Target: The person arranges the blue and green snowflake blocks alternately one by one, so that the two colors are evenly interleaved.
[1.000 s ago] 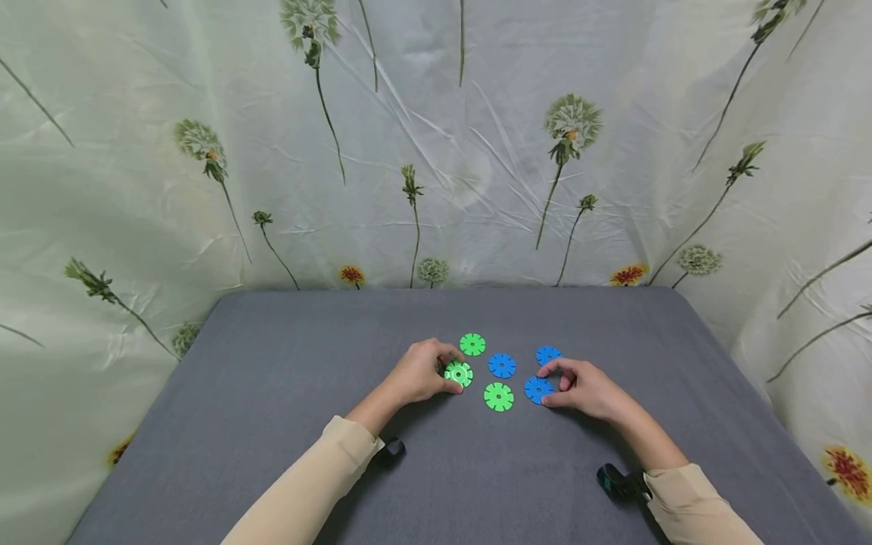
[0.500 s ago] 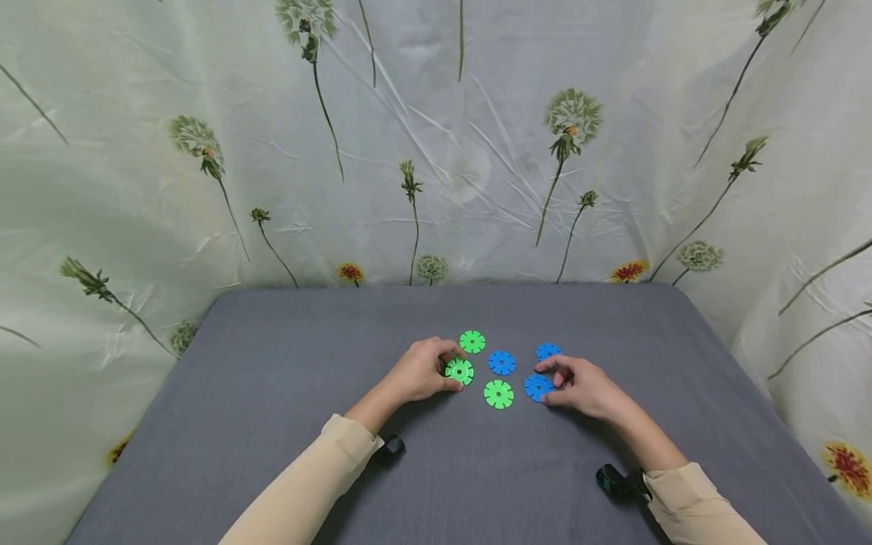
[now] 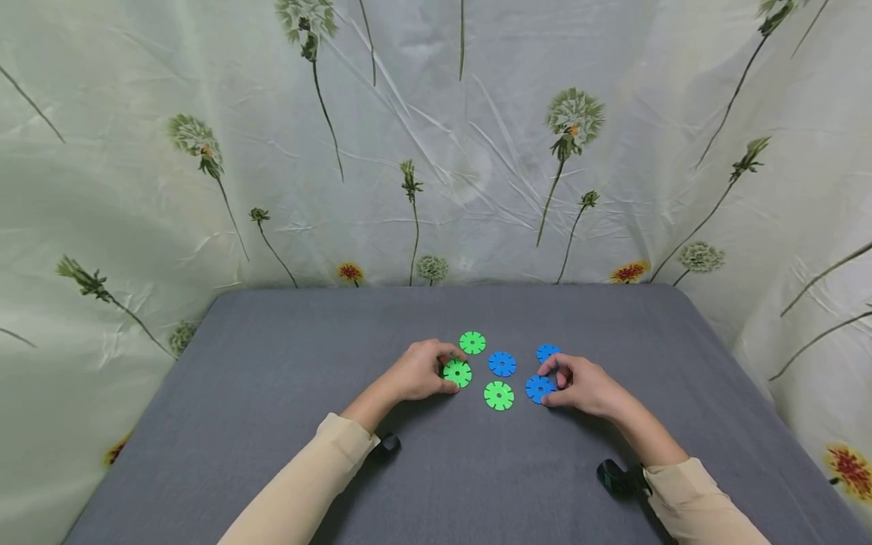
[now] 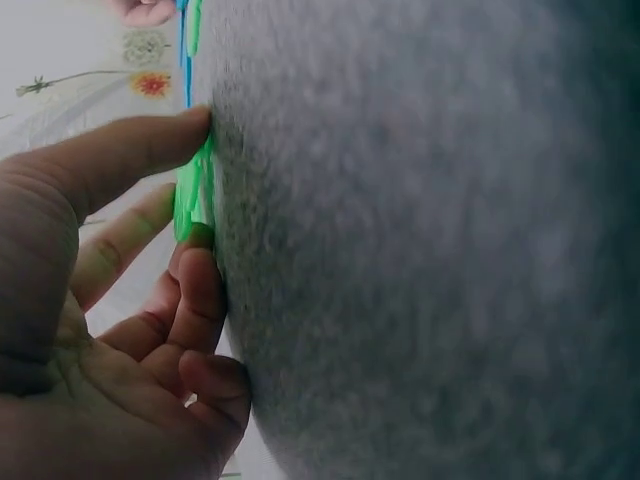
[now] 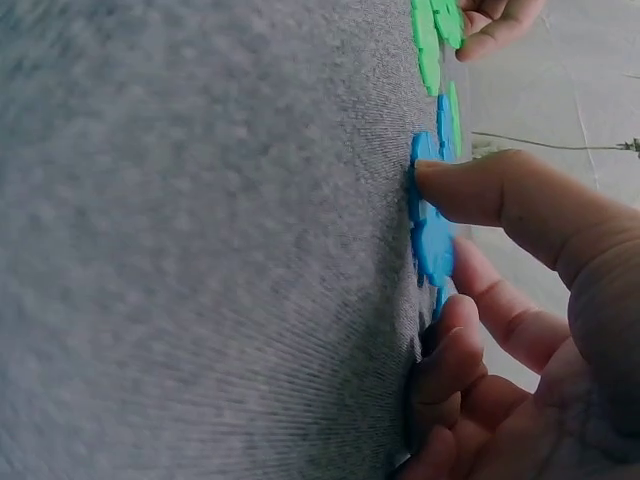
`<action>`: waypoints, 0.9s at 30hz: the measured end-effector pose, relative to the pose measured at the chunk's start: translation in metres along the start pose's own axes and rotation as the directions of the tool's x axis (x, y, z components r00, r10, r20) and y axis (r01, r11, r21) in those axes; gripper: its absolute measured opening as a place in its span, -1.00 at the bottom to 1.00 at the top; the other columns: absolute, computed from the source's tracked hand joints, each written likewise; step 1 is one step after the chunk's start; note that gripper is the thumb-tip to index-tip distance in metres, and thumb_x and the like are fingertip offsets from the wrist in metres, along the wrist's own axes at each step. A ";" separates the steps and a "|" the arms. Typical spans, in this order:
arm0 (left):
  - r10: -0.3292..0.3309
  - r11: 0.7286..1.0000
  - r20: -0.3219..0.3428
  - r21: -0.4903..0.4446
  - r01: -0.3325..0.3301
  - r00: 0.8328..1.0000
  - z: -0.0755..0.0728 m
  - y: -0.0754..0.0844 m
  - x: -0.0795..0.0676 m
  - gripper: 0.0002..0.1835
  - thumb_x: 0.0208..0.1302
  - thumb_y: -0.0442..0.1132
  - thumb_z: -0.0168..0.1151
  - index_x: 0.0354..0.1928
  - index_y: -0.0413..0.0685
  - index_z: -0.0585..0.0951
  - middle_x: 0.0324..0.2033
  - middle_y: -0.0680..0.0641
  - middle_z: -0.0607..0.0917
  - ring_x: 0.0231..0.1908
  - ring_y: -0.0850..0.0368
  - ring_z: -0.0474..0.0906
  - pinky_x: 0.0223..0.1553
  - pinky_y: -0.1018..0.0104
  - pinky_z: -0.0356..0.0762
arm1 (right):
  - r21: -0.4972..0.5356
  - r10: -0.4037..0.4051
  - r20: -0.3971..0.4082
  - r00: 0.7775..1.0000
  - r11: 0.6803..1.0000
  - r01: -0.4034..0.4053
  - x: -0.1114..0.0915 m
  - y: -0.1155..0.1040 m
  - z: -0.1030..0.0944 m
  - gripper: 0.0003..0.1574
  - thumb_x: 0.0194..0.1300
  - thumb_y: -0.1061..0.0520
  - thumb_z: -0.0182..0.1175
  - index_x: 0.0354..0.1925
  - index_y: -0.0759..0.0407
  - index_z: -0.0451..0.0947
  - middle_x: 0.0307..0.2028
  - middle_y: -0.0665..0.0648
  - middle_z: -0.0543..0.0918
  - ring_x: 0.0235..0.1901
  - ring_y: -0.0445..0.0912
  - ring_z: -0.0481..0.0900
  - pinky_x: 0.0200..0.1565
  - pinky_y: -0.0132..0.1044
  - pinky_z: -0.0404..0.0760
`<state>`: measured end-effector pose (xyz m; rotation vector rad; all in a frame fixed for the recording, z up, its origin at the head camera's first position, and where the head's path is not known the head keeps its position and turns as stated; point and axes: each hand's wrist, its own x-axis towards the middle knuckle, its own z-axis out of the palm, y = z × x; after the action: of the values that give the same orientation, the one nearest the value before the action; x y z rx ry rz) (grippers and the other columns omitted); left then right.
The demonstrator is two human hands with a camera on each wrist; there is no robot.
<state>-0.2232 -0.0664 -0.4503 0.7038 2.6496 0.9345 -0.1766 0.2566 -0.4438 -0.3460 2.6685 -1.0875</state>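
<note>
Between the thumb and fingers of my left hand (image 3: 424, 371) is a green notched disc (image 3: 457, 373), pinched by its edges; the left wrist view shows this green disc (image 4: 187, 200) edge-on, close to the cloth. My right hand (image 3: 587, 390) pinches a blue notched disc (image 3: 538, 389) in the same way. In the right wrist view the thumb lies across the near edge of that blue disc (image 5: 434, 245), which sits low over the cloth. The other fingers of both hands are curled near the surface.
A second green disc (image 3: 472, 343), a third green disc (image 3: 499, 396) and a blue disc (image 3: 502, 364) lie between the hands. Another blue disc (image 3: 547, 353) lies behind the right hand, partly covered. Grey cloth (image 3: 306, 341) covers the table; a flowered curtain (image 3: 477, 151) hangs behind.
Very little differs. The left hand with its green disc has shifted slightly left, and the right hand's blue disc slightly right. The discs lying between them have stayed put.
</note>
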 end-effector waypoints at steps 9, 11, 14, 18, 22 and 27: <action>0.006 1.000 0.043 0.006 -0.007 0.999 -0.003 -0.002 0.003 -0.47 0.14 -0.19 0.70 0.19 0.16 0.79 -0.08 -0.03 0.69 -0.26 0.16 0.52 -0.15 0.22 0.58 | -0.015 0.010 -0.035 0.999 1.000 -0.011 -0.004 0.001 0.004 -0.50 0.17 0.16 0.57 -0.03 0.15 0.51 -0.27 0.08 0.52 -0.45 -0.14 0.43 -0.40 -0.34 0.43; 0.014 1.000 0.042 0.006 -0.014 0.999 -0.003 -0.003 0.004 -0.48 0.13 -0.19 0.71 0.18 0.14 0.80 -0.13 -0.01 0.67 -0.27 0.15 0.50 -0.17 0.23 0.55 | -0.010 0.006 -0.031 1.000 1.000 -0.007 -0.005 0.001 0.005 -0.49 0.19 0.16 0.57 -0.01 0.16 0.51 -0.27 0.08 0.53 -0.46 -0.15 0.45 -0.41 -0.34 0.45; 0.027 1.000 0.036 0.007 -0.028 0.999 -0.003 -0.004 0.004 -0.50 0.11 -0.18 0.72 0.14 0.12 0.81 -0.20 0.03 0.65 -0.27 0.16 0.48 -0.21 0.26 0.52 | 0.007 -0.015 -0.027 1.000 1.000 0.015 -0.006 0.002 0.004 -0.47 0.22 0.16 0.57 0.04 0.19 0.52 -0.28 0.07 0.55 -0.47 -0.19 0.45 -0.41 -0.36 0.46; 0.045 0.999 0.028 0.013 -0.046 0.999 -0.003 -0.003 0.003 -0.53 0.10 -0.16 0.72 0.09 0.08 0.80 -0.26 0.06 0.63 -0.27 0.17 0.47 -0.21 0.28 0.49 | 0.029 -0.058 -0.016 0.998 0.998 0.058 -0.006 0.004 0.001 -0.41 0.23 0.12 0.58 0.15 0.22 0.58 -0.27 0.07 0.57 -0.46 -0.25 0.45 -0.40 -0.38 0.47; 0.044 0.999 0.026 0.008 -0.044 0.999 -0.005 -0.005 0.002 -0.55 0.10 -0.16 0.72 0.06 0.07 0.79 -0.29 0.07 0.62 -0.27 0.17 0.47 -0.22 0.28 0.48 | 0.054 -0.072 0.029 0.997 0.996 0.071 -0.005 0.007 -0.002 -0.33 0.21 0.08 0.60 0.22 0.23 0.62 -0.22 0.08 0.57 -0.44 -0.26 0.48 -0.36 -0.38 0.50; 0.010 1.000 0.012 0.004 -0.010 1.000 -0.011 -0.010 0.000 -0.57 0.11 -0.14 0.71 0.04 0.08 0.79 -0.28 0.07 0.63 -0.27 0.17 0.48 -0.21 0.28 0.49 | 0.079 -0.078 0.072 0.994 0.994 0.072 -0.006 0.009 -0.004 -0.29 0.19 0.09 0.62 0.25 0.23 0.63 -0.18 0.10 0.56 -0.39 -0.24 0.50 -0.30 -0.38 0.53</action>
<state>-0.2308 -0.0793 -0.4479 0.7214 2.6404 0.9251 -0.1733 0.2679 -0.4465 -0.4660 2.5592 -1.1709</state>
